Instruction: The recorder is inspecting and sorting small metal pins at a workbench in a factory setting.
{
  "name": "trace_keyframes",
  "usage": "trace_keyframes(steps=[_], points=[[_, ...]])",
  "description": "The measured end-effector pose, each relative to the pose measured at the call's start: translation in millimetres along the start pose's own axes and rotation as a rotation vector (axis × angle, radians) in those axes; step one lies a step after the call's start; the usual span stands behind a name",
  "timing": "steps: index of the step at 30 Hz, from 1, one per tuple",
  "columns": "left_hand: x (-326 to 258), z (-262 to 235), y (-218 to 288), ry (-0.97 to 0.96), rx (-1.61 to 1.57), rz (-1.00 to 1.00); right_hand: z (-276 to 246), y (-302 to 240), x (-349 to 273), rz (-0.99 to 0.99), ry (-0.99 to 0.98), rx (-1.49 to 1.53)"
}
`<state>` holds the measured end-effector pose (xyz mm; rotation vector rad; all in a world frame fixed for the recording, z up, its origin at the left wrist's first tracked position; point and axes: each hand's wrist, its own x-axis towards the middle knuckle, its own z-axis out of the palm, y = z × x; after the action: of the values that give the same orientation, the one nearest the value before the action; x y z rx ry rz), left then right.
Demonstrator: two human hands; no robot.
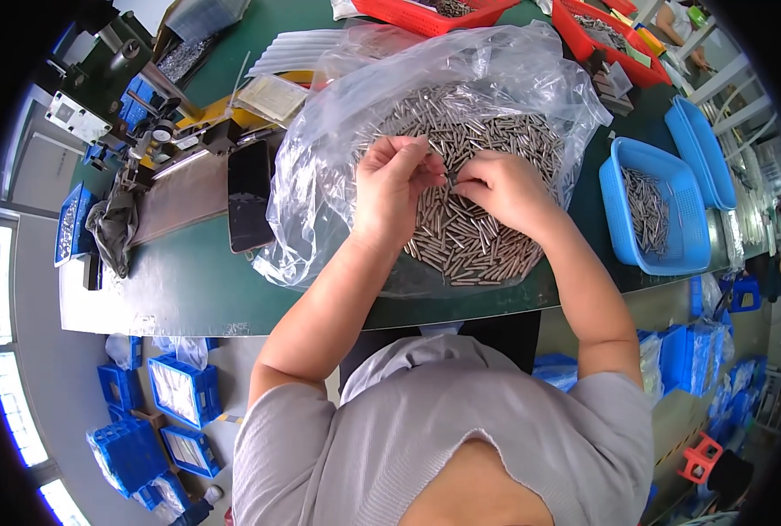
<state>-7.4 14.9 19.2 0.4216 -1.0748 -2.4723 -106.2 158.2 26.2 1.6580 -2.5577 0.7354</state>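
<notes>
A large heap of small, slender metal pins (478, 250) lies on a clear plastic bag (307, 215) spread over the green table. Above the middle of the heap, my left hand (395, 184) is closed, thumb and fingers pinched together. My right hand (506, 188) is just beside it, fingers curled and fingertips pinched low over the pins. The fingertips of both hands nearly meet. Whatever is between them is too small and too covered by the fingers to make out.
A blue basket (614, 202) with more pins stands at the right, another blue basket (702, 153) behind it. Red trays (434, 19) of parts sit at the back. A black phone (250, 197) lies left of the bag, near a metal bench fixture (149, 79). Blue crates (184, 390) are on the floor.
</notes>
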Motion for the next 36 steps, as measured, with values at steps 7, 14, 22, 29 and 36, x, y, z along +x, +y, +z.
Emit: trace_keyframes(steps=[7, 14, 22, 29, 36], points=[[-2, -3, -1, -0.111, 0.012, -0.153, -13, 4, 4, 0.184, -0.012, 0.618], [-3, -1, -4, -0.178, 0.028, -0.212, -16, -6, 2, 0.168, 0.146, 0.691], [-3, -2, -9, -0.173, 0.036, -0.198, -20, -14, 1, -0.017, 0.265, 0.425], [-5, 0, -7, -0.235, 0.033, -0.207, -23, -9, 2, 0.245, 0.028, 1.145], [-4, -3, -5, -0.231, -0.033, -0.189, -12, -4, 3, 0.22, 0.004, 1.063]])
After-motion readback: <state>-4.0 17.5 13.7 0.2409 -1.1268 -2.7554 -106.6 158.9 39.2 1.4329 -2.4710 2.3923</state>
